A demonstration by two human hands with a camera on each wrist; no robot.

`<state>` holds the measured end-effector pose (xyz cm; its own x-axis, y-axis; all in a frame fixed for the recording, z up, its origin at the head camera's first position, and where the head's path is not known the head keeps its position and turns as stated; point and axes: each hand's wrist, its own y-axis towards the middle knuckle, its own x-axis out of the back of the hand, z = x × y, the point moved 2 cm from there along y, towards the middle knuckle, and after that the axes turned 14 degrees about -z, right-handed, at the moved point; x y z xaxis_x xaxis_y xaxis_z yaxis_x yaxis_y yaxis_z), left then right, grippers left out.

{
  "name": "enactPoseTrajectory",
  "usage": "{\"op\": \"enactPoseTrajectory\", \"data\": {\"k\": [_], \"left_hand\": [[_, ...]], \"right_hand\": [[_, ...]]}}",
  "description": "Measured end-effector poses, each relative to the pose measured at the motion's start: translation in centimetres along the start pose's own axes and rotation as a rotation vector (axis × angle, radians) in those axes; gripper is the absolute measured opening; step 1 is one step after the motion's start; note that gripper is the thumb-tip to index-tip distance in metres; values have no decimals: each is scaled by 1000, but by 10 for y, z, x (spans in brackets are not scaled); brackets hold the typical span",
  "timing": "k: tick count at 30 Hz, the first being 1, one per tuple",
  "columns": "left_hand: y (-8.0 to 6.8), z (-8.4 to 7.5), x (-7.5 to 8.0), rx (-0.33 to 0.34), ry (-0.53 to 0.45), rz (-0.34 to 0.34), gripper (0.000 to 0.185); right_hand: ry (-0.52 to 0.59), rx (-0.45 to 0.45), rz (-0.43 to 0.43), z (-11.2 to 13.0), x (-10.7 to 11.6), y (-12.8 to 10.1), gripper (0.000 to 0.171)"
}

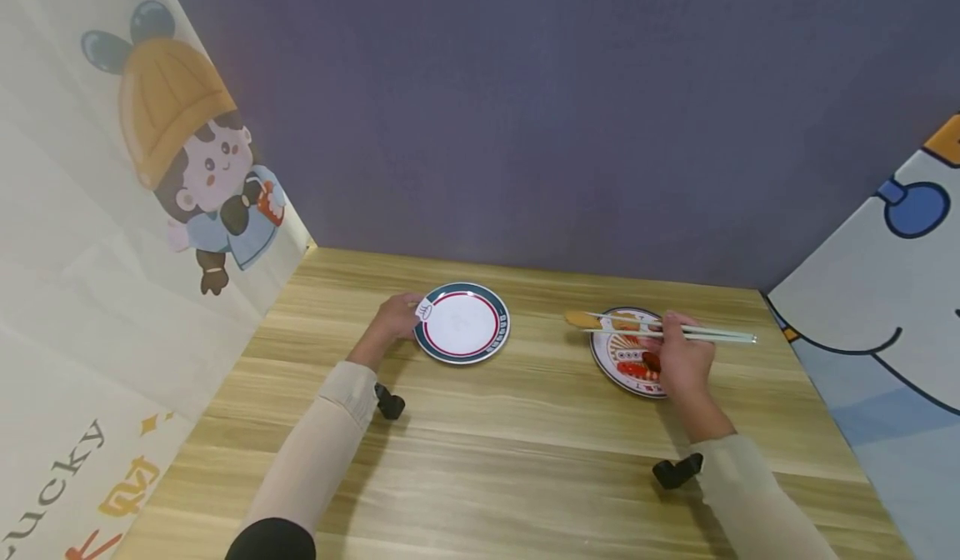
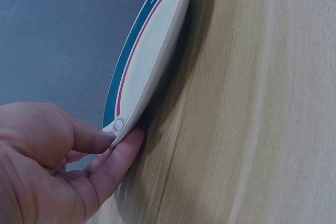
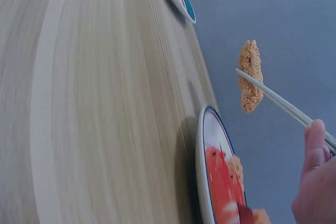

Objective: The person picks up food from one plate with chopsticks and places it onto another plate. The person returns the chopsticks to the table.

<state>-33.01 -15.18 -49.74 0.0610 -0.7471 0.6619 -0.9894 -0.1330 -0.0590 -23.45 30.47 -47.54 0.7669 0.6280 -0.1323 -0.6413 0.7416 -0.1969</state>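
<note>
My left hand (image 1: 395, 318) pinches the near-left rim of a white plate (image 1: 461, 327) with a green and red border. In the left wrist view the thumb (image 2: 94, 139) lies on top of the rim and fingers are beneath it. My right hand (image 1: 686, 367) holds a pair of pale chopsticks (image 1: 720, 337). Their tips grip a golden breaded fried piece (image 3: 250, 77), raised above the table. Under the right hand stands a patterned plate (image 1: 598, 350). It bears a red shrimp (image 3: 223, 179), a dark reddish-brown piece (image 1: 652, 362) and another golden piece (image 3: 235, 170); the hand partly covers it.
The wood-grain table (image 1: 480, 452) spans the front. Behind it rises a blue-grey wall (image 1: 525, 127). Cartoon-printed panels (image 1: 97, 293) stand on the left and right sides. A strip of table separates the two plates.
</note>
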Motion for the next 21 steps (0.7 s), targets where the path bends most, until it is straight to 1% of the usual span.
{"op": "enactPoseTrajectory", "data": {"k": [3, 7, 8, 12, 14, 15, 21], "left_hand": [[1, 1, -1, 3, -5, 0, 58], [2, 1, -2, 12, 1, 3, 60], [2, 1, -2, 12, 5, 4, 60], [3, 2, -2, 15, 3, 8, 62], [3, 2, -2, 24, -8, 8, 61], [3, 2, -2, 30, -14, 7, 60], [1, 2, -2, 65, -38, 11, 57]], "right_hand": [[9, 28, 10, -4, -9, -6, 17], [-31, 40, 46, -10, -20, -11, 16], [-71, 37, 60, -12, -21, -13, 16], [-138, 61, 112, -17, -33, -21, 27], [-132, 87, 136, -20, -40, -26, 30], [-102, 104, 142, -21, -44, -28, 32], [9, 132, 168, -32, -65, -44, 19]]}}
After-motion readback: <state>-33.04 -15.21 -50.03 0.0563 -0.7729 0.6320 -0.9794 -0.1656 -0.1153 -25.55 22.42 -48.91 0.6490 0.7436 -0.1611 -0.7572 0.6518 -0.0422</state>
